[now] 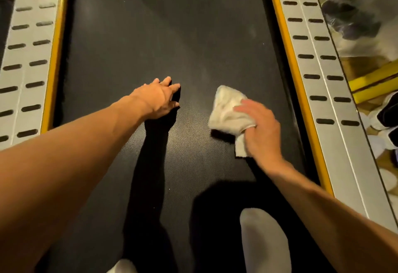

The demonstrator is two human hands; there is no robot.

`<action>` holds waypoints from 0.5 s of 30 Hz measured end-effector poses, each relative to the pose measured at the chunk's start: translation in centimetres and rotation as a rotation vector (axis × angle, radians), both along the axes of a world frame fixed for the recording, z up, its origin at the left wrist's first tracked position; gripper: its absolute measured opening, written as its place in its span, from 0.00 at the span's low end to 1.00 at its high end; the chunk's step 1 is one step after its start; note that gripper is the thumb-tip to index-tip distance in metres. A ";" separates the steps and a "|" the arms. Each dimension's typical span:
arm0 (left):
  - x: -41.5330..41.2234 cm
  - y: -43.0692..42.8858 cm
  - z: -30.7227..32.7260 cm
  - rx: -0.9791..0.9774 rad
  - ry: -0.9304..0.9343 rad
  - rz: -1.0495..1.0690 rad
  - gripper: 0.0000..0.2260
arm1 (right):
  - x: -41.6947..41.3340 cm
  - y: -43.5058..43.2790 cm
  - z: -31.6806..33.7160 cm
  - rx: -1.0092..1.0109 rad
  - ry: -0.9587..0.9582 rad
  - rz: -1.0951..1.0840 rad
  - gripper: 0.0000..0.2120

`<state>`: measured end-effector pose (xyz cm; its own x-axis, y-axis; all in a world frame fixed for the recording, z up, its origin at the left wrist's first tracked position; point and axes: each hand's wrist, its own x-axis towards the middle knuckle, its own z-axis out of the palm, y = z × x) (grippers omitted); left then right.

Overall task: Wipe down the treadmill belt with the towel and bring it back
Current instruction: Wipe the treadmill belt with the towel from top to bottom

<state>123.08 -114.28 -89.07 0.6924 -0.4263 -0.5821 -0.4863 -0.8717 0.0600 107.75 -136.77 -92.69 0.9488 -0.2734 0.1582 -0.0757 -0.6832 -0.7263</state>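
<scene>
The black textured treadmill belt (163, 35) fills the middle of the head view. A crumpled white towel (226, 109) lies on the belt right of centre. My right hand (258, 130) lies over the towel's near right part, fingers over the cloth and a strip of it hanging out under the palm. My left hand (160, 98) rests flat on the bare belt to the left of the towel, fingers straight, holding nothing.
Grey slotted side rails with yellow edging run along the left side rail (28, 57) and the right side rail (318, 68). My white-socked foot (265, 240) stands on the belt near the bottom. Shoes and yellow bars (374, 85) lie beyond the right rail.
</scene>
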 end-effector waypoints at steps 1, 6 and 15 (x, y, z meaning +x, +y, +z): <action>-0.1 0.2 -0.1 0.000 0.007 -0.005 0.28 | 1.0 -1.6 0.3 -0.038 0.000 -0.091 0.21; -0.5 2.1 -0.1 0.055 -0.070 -0.152 0.28 | 1.2 -2.7 -1.0 -0.165 0.198 -0.221 0.26; -1.0 10.1 0.6 0.019 -0.077 0.044 0.28 | 1.6 4.2 -0.5 0.001 0.006 0.044 0.29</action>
<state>122.07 -104.13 -88.46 0.7531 -0.3840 -0.5342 -0.4504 -0.8928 0.0068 109.34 -132.57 -93.16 0.9609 -0.2312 0.1523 -0.0496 -0.6849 -0.7269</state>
